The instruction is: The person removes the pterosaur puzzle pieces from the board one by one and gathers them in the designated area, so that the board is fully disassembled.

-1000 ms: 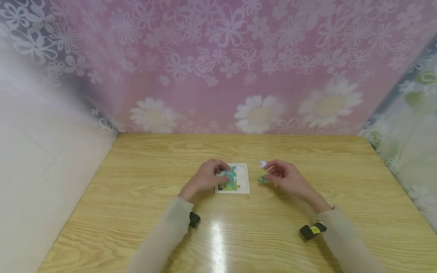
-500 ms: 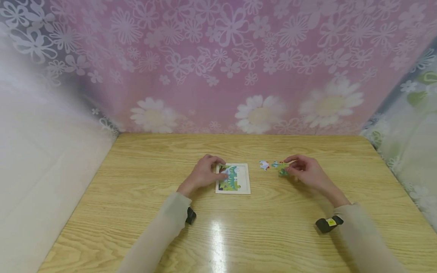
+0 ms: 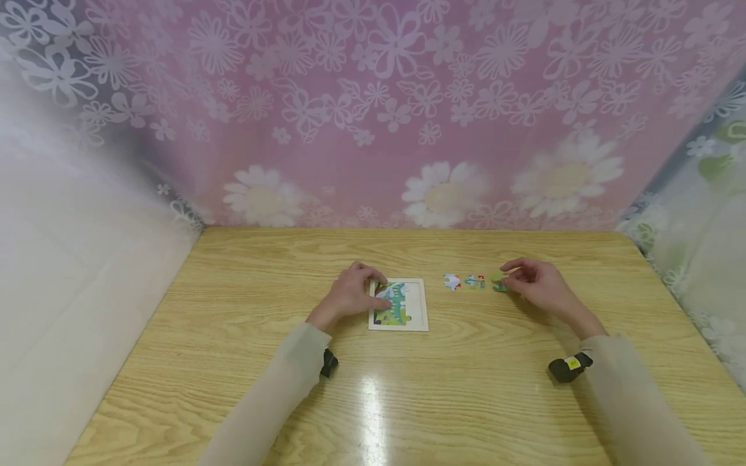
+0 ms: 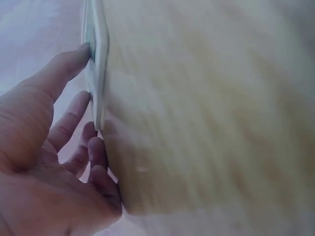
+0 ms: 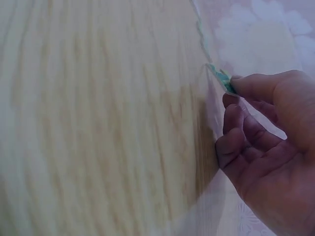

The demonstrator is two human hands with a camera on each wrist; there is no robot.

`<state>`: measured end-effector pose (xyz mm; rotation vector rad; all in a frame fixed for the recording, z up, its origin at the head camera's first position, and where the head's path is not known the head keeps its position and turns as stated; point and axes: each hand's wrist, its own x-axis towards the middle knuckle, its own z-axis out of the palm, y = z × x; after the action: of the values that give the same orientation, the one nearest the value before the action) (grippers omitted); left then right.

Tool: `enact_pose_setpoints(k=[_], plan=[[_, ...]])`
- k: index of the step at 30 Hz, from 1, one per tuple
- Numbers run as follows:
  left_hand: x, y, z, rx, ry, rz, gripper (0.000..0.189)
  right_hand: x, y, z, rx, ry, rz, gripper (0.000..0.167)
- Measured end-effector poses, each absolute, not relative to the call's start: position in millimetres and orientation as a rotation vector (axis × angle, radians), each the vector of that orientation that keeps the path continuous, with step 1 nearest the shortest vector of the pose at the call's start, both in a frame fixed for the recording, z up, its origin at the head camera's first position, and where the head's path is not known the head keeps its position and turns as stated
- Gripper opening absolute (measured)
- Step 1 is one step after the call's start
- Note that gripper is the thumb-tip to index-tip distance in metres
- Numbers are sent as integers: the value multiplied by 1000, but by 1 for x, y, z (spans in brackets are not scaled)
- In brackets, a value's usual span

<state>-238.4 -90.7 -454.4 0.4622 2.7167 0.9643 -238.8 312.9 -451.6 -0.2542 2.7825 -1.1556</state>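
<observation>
In the head view a white-framed jigsaw puzzle (image 3: 399, 304) with a dinosaur picture lies on the table, its right part bare. My left hand (image 3: 351, 292) rests on its left side. Seen from the left wrist, the thumb and a finger of that hand (image 4: 54, 118) touch the puzzle's face, and other fingers lie at the frame's edge (image 4: 101, 59). Farther right, my right hand (image 3: 539, 285) pinches a green puzzle piece (image 3: 498, 283). In the right wrist view, the green piece (image 5: 224, 79) sits at the tips of its thumb and index finger, low over the table.
Two loose puzzle pieces lie between the hands: a white and red one (image 3: 451, 281) and a blue-green and red one (image 3: 474, 281). The wooden table (image 3: 443, 388) ends at a pink flowered curtain (image 3: 361, 129) behind, with pale fabric at both sides.
My right hand has moved right and slightly away with the green piece, separating it from the two others, which now lie spread in a row. My left hand has stayed on the puzzle, shifting slightly.
</observation>
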Motion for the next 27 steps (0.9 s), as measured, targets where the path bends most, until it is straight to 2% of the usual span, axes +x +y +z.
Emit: enact_pose_setpoints(k=[8,17,27], plan=[[-241,-91,-453,435,2697,939,44,-246,315,-456,-259,2875,-1023,29],[-240,-90,-452,413,2687,966,42,-245,312,-455,-244,2908,-1032,32],[-238,-89,-450,396,2685,962,42,-235,277,-449,-365,2902,-1145,29]])
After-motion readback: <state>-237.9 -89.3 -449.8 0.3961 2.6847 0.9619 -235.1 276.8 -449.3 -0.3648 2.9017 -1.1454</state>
